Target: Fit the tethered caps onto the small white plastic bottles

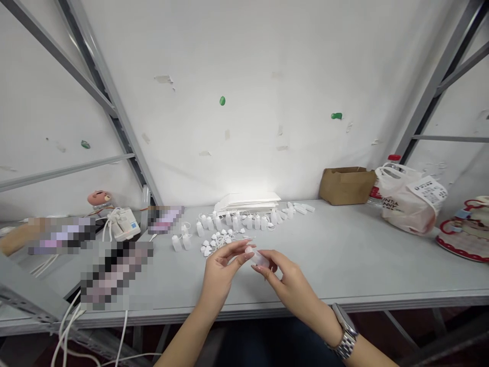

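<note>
A small translucent plastic bottle (261, 259) lies tilted between my two hands, just above the table. My right hand (286, 272) is closed round its body. My left hand (222, 265) pinches the white cap (249, 250) at the bottle's top end; the fingers partly cover it, so I cannot tell how firmly it sits. Just beyond my left fingers is a loose pile of white caps with thin straps (208, 248). Behind the pile, several similar small bottles (218, 222) stand in a rough row, and a few lie on their sides at the right end.
White flat sheets (248, 202) are stacked against the wall. A brown cardboard box (346, 186), a white plastic bag (407, 201) and a red-trimmed item (468, 239) occupy the right side. On the left are a white power strip (125, 224), cables and blurred phone-like objects (116, 275).
</note>
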Motion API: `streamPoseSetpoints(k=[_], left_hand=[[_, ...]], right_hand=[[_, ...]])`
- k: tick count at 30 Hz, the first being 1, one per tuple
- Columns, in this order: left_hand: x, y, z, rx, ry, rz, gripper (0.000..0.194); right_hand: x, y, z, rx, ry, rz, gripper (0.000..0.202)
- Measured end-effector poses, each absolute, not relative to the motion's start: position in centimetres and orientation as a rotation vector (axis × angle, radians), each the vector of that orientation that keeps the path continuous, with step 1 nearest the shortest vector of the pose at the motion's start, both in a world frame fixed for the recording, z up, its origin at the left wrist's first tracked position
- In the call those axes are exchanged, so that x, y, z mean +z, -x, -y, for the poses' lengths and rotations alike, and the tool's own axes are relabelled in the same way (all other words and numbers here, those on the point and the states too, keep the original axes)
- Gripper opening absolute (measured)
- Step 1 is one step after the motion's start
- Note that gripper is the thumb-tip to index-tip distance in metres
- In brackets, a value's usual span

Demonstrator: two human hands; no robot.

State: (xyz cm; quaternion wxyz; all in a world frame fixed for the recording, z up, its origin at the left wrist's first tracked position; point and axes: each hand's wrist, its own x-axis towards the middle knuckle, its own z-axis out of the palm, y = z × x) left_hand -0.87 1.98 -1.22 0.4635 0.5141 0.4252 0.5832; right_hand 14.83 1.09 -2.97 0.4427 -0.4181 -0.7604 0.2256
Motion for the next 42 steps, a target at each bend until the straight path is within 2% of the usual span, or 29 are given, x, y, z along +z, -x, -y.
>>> streamPoseSetpoints(k=[6,16,31,35,39,42], left_hand=[[-0.3,1.1,-0.8,1.424,-1.355,-1.011,0.012],[-0.6,0.5,-0.9,1.349,-1.027,-0.792,0.015],[-1.9,-1.1,-0.8,1.332,-0.788,-0.711,0.016],[-1.9,-1.0,-1.0,1.286,-0.735,-0.696,0.015],[-1.5,-0.5,-1.1,1.267,-0.777,-0.686,0.022],[-1.0,-0.1,-1.0,1.32,-0.824,-0.716,0.02]], right_hand=[[-2.9,-14.9,-0.3,0.14,0.833,1.94,0.024],[-3.1,-14.6,0.1,-0.243,0.736,1.936,0.028],[-4.1,-13.8,0.2,-0.469,0.834,1.956,0.037],[-4.2,-13.8,0.0,-0.271,0.874,1.941,0.028],[-3.1,-14.1,0.1,0.391,0.926,1.82,0.018],[-2.0,-14.2,0.2,0.836,0.962,1.707,0.02]])
